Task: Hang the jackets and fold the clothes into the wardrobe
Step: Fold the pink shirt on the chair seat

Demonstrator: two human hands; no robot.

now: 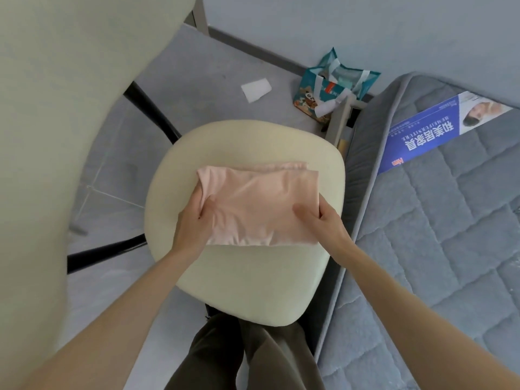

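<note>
- A grey floor [197, 66] is surrounding a cream chair seat [247, 277], with a quilted mattress [436, 249] lying at 3 o'clock.
- Its blue label [422, 136] is showing white Chinese characters upside down; the smaller print is too blurred to read.
- A folded pink garment [259, 204] is resting on the seat.
- The left hand [194, 223] is pinching its 9 o'clock end and the right hand [323, 220] its 3 o'clock end, thumbs on top, fingers hiding beneath.

Seven things were counted.
Centre: two hands, left hand [192, 225] and right hand [323, 220], one pink garment [259, 204], one cream seat [247, 280]. Right: one mattress [436, 249]. Top: one teal bag [323, 88], one white sheet [256, 90].
</note>
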